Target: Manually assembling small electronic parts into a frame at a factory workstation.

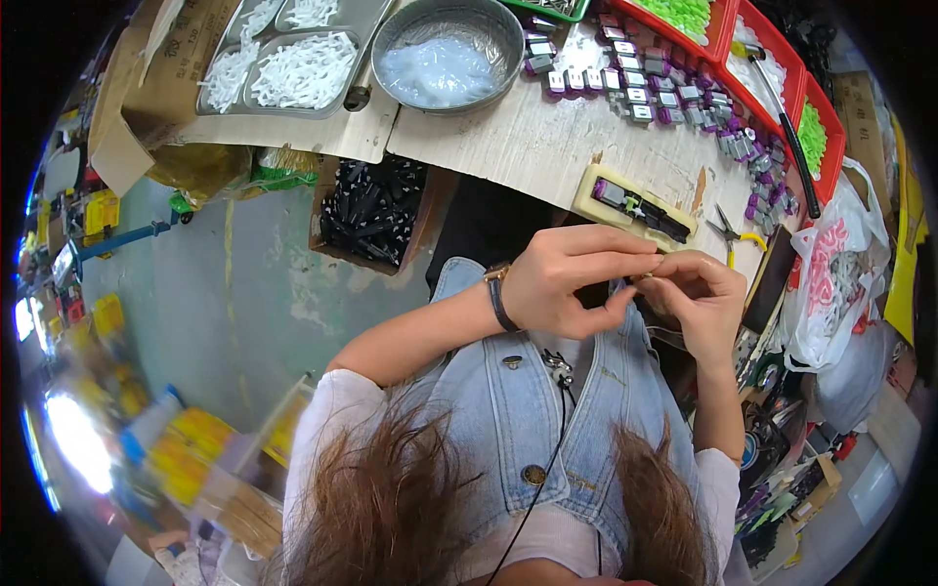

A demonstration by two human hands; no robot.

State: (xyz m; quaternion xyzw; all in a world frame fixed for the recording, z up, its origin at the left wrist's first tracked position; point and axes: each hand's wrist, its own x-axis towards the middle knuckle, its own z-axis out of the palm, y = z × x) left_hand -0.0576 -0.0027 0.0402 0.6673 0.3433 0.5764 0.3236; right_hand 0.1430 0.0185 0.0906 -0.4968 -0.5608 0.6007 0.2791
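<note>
Small part [642, 280], mostly hidden, colour and shape not determinable: pinched between the fingertips of both hands, just in front of the cream jig block [633, 207] at the workbench [508, 137] edge. Left hand [567, 283]: fingers curled, thumb and forefinger closed on the part; a dark watch is worn on its wrist. Right hand [696, 293]: fingers bent inward, gripping the same part from the other side. Jig block: a purple-and-black piece is seated in it. Beyond the block: rows of purple-grey clips [645, 93]. Left of the block: round metal bowl [447, 54] and metal tray [293, 59] of white pieces. Right of the block: yellow-handled pliers [735, 234].
</note>
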